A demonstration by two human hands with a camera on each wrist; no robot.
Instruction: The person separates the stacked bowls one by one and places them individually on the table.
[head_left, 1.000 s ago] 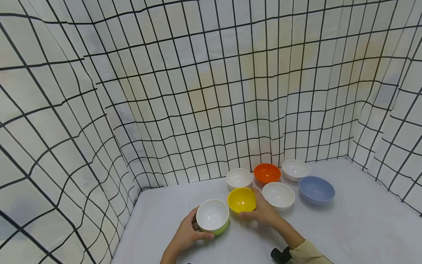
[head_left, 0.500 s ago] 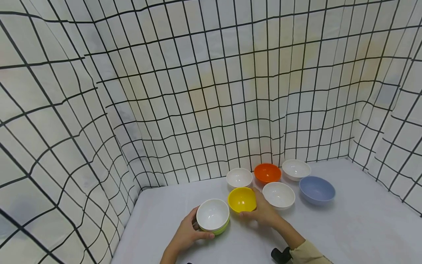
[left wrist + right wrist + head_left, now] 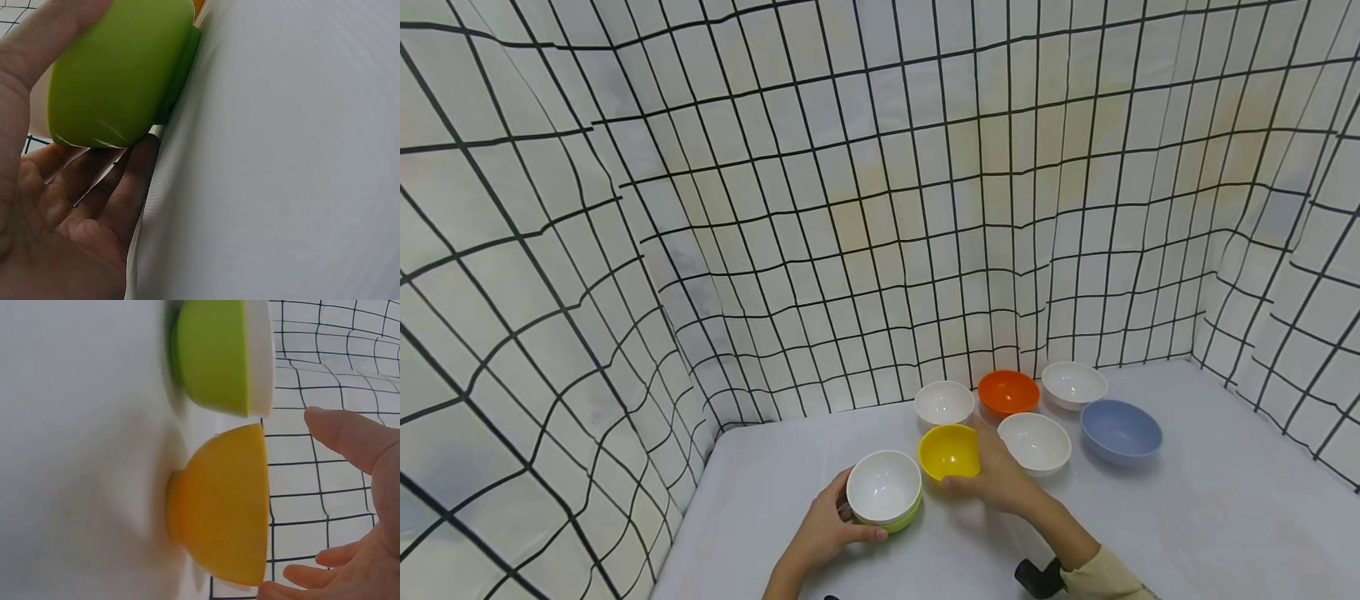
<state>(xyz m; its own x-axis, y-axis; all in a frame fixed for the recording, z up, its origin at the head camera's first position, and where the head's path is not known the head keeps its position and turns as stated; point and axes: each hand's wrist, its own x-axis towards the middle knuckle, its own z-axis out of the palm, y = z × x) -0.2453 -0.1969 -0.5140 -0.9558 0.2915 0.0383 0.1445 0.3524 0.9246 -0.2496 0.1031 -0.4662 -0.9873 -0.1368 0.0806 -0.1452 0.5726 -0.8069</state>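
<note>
My left hand (image 3: pixel 823 529) holds a green bowl (image 3: pixel 119 75) from its left side, thumb in front and fingers behind. A white bowl (image 3: pixel 883 487) is nested inside the green one. Beside this stack a yellow bowl (image 3: pixel 947 452) stands upright on the table. Over its right side is my right hand (image 3: pixel 1000 475), thumb and fingers spread. The right wrist view shows the right thumb (image 3: pixel 350 437) apart from the yellow bowl, while a fingertip lies close to its rim; whether they touch I cannot tell.
Behind stand a white bowl (image 3: pixel 943 404), an orange bowl (image 3: pixel 1007 393) and another white bowl (image 3: pixel 1073 385). A third white bowl (image 3: pixel 1035 443) and a wide blue bowl (image 3: pixel 1121 432) are to the right. A white cloth (image 3: pixel 1225 517) covers the table; grid-patterned walls (image 3: pixel 880 208) enclose it.
My right hand has lifted slightly at the yellow bowl's right side, and its thumb has shifted a little. The left hand and the bowls have stayed in place.
</note>
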